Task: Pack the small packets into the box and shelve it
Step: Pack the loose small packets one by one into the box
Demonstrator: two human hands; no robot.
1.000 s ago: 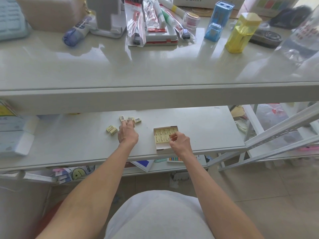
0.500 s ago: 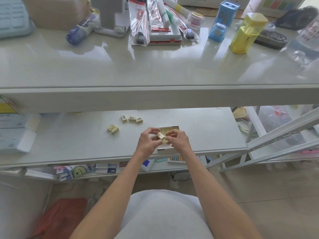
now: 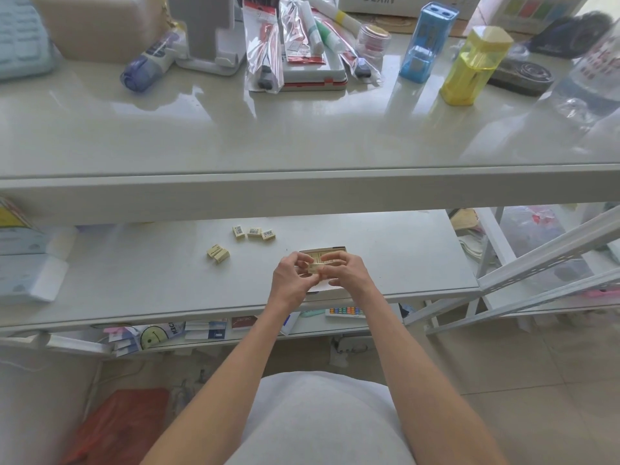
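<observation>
Head view: both hands (image 3: 321,276) pinch one small, seemingly cardboard packet (image 3: 314,267) over open box (image 3: 338,250).

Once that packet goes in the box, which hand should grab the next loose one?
Left, probably. The loose packets and the pair lie left of the box, on the left hand's side. The right hand is over the box, holding the packet with it.
</observation>
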